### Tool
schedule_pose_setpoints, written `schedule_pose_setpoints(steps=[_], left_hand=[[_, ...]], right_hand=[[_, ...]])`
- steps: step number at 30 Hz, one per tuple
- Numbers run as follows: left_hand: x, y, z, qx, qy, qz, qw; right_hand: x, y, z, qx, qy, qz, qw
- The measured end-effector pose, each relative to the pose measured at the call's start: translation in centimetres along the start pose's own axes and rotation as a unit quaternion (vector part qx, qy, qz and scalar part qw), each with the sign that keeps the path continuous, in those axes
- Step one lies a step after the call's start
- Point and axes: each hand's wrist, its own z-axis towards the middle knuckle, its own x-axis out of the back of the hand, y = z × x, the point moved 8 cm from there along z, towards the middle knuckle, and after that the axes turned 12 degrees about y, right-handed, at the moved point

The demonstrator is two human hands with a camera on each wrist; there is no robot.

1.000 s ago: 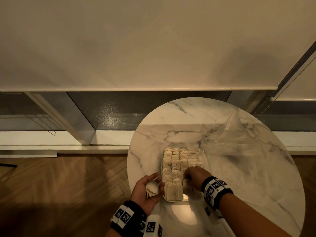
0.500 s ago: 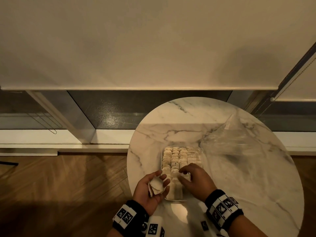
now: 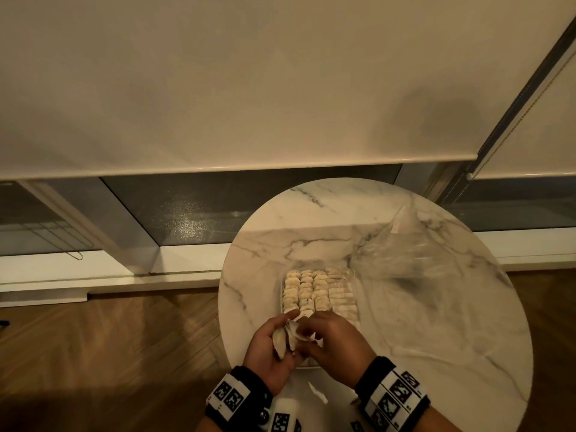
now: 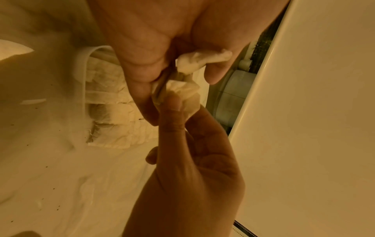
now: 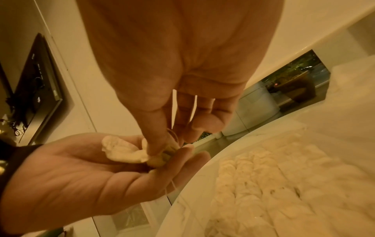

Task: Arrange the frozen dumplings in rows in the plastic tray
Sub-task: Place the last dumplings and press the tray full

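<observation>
While the plastic tray [image 3: 351,277] sits on the round marble desk [image 3: 436,322] already packed with rows of dumplings [image 3: 314,291], the step in hand looks like a hand-off of the last loose pieces. The left hand [image 3: 268,347] lies palm up at about 7 o'clock from the tray, its fingers loosely cupped under a pale frozen dumpling [image 5: 121,151] that rests across the palm. The right hand [image 3: 330,341] reaches in from 5 o'clock, thumb and forefinger closed narrowly in a pinch on a second dumpling [image 4: 180,94] at the left fingertips; its other fingers stay loose.

The next move, as I judge it, calls for lifting the pinched piece clear of the left palm, carrying it toward 12 o'clock over the tray, and setting it down in whatever gap remains at the near end, which both hands hide from the head view. How much room is left there I cannot tell.

The dumplings are small, creamy white and pleated, with a floury, crumpled skin. In the tray they stand close in four lengthwise rows, touching their neighbours. A crumpled clear plastic bag [image 3: 405,260] lies on the desk at about 2 o'clock from the tray, and a small white scrap [image 3: 318,394] lies on the desk between the wrists
</observation>
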Motion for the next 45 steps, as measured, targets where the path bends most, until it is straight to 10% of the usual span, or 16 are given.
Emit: schedule_pose_setpoints(steps=[21, 32, 45], left_hand=[[2.0, 1.1, 1.1, 0.003, 0.063, 0.019, 0.998], [2.2, 2.2, 0.9, -0.017, 0.071, -0.006, 0.997], [2.7, 1.6, 0.5, -0.012, 0.082, -0.006, 0.997]], right_hand=[[7.0, 4.4, 0.7, -0.15, 0.155, 0.14, 0.967], [-2.2, 12.0, -1.5, -0.207, -0.187, -0.108, 0.954], [-4.1, 12.7, 0.2, -0.225, -0.113, -0.147, 0.957]])
